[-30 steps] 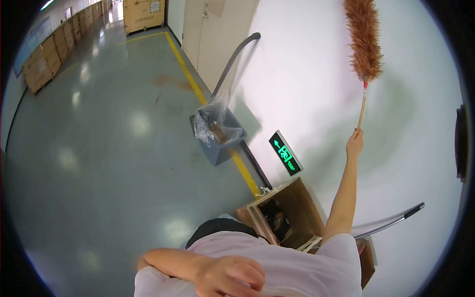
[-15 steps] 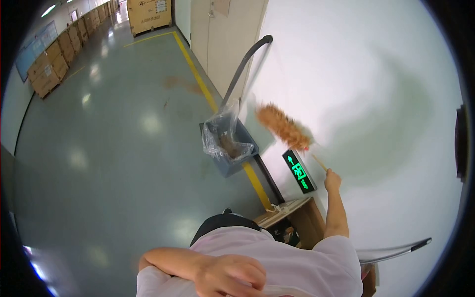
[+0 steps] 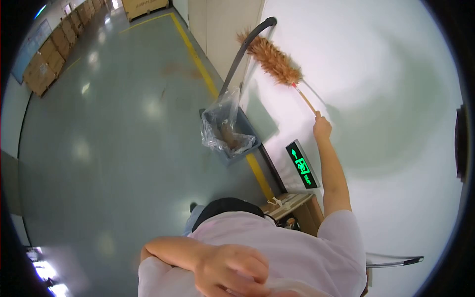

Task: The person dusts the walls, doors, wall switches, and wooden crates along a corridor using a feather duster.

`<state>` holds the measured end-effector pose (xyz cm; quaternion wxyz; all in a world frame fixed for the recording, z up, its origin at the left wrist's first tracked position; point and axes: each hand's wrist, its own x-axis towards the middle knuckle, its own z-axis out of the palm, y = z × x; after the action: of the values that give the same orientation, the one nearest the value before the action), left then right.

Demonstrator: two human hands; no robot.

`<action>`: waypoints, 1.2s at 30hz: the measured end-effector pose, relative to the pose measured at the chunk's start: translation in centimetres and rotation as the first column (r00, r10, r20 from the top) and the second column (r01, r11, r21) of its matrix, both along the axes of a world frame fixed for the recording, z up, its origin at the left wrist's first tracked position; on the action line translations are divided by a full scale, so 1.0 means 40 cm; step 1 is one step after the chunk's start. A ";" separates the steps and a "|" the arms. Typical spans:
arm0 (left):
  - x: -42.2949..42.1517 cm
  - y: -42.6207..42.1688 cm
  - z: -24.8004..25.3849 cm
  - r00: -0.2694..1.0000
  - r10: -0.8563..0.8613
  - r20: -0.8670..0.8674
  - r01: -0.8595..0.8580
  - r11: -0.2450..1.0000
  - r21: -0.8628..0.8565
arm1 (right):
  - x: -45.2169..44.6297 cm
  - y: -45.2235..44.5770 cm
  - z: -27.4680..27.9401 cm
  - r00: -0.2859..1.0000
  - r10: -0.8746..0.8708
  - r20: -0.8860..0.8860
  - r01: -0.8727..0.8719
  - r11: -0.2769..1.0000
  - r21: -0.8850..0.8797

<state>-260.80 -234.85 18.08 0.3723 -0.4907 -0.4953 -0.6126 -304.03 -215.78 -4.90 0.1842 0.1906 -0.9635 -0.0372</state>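
My right hand (image 3: 322,125) is wrapped round the thin handle of a brown feather duster (image 3: 273,59), arm stretched out along the white wall. The duster's fluffy head is up by the curved dark handrail (image 3: 244,47), partly behind it; whether they touch I cannot tell. Close to my chest, my left hand (image 3: 231,271) is closed with its fingers curled; what they hold, if anything, is hidden. Below the duster, a green-lit exit sign (image 3: 302,165) is fixed low on the wall.
A grey bin (image 3: 231,157) lined with a clear plastic bag (image 3: 215,131) stands against the wall over a yellow floor line (image 3: 260,175). An open cardboard box (image 3: 308,218) is beside me. Wooden crates (image 3: 40,74) line the far left. A metal handle (image 3: 396,262) sticks out at lower right.
My right hand has moved the feather duster forward along the wall, from above the exit sign to the handrail. My left hand stays at my chest, and the view has shifted slightly.
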 end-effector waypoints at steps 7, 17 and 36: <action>0.026 -0.084 0.010 0.999 -0.045 -0.002 0.045 0.994 0.096 | 0.136 0.115 -0.169 0.971 -0.074 0.225 0.027 0.978 0.207; 0.050 -0.215 0.024 0.953 -0.225 -0.204 0.233 0.972 0.016 | 0.589 0.419 0.246 0.954 -0.288 -0.079 0.224 0.864 -0.451; 0.209 -0.412 -0.041 0.962 -0.092 -0.257 0.126 0.985 0.121 | 0.204 -0.046 0.420 0.853 -0.257 -0.454 -0.234 0.589 -0.773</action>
<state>-252.43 -251.34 16.45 0.4302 -0.5643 -0.3735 -0.5975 -295.88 -217.60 11.89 0.5037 0.0618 -0.7864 0.3522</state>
